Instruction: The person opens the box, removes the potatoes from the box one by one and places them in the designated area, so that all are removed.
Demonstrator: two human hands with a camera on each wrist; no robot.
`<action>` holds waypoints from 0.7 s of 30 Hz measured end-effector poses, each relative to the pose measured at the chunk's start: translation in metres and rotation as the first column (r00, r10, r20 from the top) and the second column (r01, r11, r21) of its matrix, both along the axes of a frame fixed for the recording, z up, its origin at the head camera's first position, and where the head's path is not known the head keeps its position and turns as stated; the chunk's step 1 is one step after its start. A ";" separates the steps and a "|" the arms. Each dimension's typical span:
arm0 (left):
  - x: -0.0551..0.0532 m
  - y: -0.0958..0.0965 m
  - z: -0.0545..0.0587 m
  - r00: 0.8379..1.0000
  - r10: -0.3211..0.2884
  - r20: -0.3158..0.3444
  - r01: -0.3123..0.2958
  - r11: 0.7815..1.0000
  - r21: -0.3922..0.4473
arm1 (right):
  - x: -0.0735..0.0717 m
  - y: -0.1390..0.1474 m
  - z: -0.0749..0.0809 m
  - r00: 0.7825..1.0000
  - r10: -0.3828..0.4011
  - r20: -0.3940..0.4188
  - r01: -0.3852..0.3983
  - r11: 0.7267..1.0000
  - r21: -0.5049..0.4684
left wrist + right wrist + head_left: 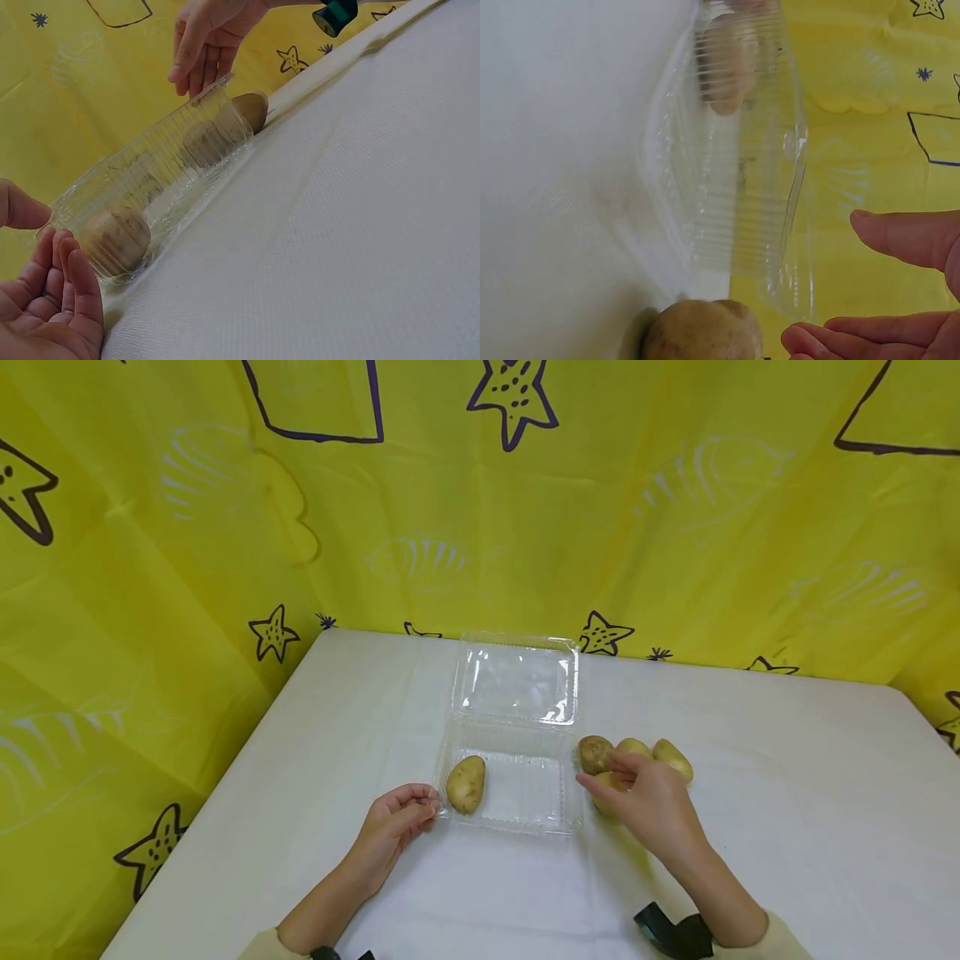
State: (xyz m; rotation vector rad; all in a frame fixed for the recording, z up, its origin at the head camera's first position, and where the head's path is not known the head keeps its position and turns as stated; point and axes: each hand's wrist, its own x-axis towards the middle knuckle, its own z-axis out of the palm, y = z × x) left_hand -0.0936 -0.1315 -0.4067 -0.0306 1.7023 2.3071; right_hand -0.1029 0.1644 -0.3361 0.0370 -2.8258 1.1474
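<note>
A clear plastic clamshell container [510,822] stands with its lid folded back, and one potato [467,785] lies at the left end of its base. My left hand [401,818] pinches the rim at the container's left corner between thumb and fingertips; the left wrist view shows this grip [56,292] close to the potato. Over the loose potatoes to the right is my right hand [648,802], its thumb and fingers apart with nothing between them. Below its fingertips in the right wrist view sits a potato [701,334].
Several potatoes are grouped right of the container, including a darker one [595,753] beside its wall and a paler one [673,760] farther right. The raised lid [516,683] leans toward the yellow patterned curtain [480,527]. A white cloth [787,793] covers the table.
</note>
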 end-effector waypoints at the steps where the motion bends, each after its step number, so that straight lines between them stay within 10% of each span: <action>1: 0.000 0.000 0.000 1.000 -0.001 -0.001 0.001 1.000 0.003 | 0.000 -0.002 0.001 1.000 0.004 -0.001 -0.004 1.000 -0.001; 10: 0.000 0.000 0.000 1.000 -0.008 -0.006 0.008 1.000 0.002 | -0.005 -0.020 0.000 0.990 0.092 -0.110 -0.094 0.995 -0.019; 21: 0.000 0.000 0.001 1.000 -0.005 -0.005 0.005 1.000 0.000 | -0.010 -0.045 -0.004 0.989 0.145 0.021 -0.146 0.989 0.025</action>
